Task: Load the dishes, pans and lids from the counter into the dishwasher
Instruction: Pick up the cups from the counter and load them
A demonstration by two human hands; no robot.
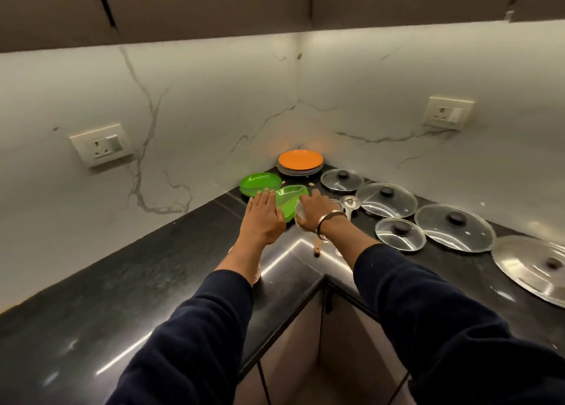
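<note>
Both hands are being extended over the corner of the black bench (153, 267). The left hand (264, 218), fingers straight and flat, is being held beside the stack of green divided plates (289, 198); nothing is gripped. The right hand (315, 212) is being laid over a clear glass bowl (301, 216); whether its grip is closed on the bowl cannot be told. Loading is judged barely begun: the green round plates (260, 183), orange-topped plate stack (300, 161), four glass lids (386, 199), a steel lid (532, 267) and a ladle (347, 202) are all lying on the bench. No dishwasher is in view.
</note>
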